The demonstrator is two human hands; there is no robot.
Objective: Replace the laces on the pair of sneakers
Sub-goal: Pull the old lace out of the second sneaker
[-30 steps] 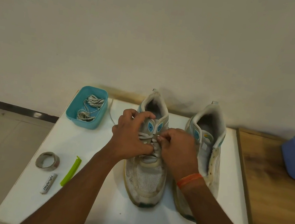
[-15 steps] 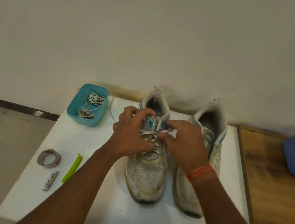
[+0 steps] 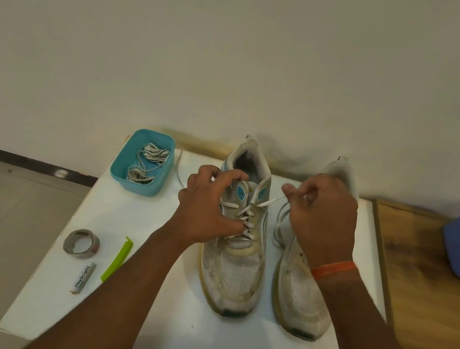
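Lace on the left sneaker, at frame centre on the white table, is judged light, limp and flat-woven; it is best taken near its stiff tip. It is pinched taut by the right hand, while the sneaker's mesh upper is gripped by the curled left hand. Frayed laces are coiled in the teal tub, upper left.

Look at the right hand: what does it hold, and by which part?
The right hand pinches the flat white shoelace near its free end, drawn out sideways from the left worn white mesh sneaker.
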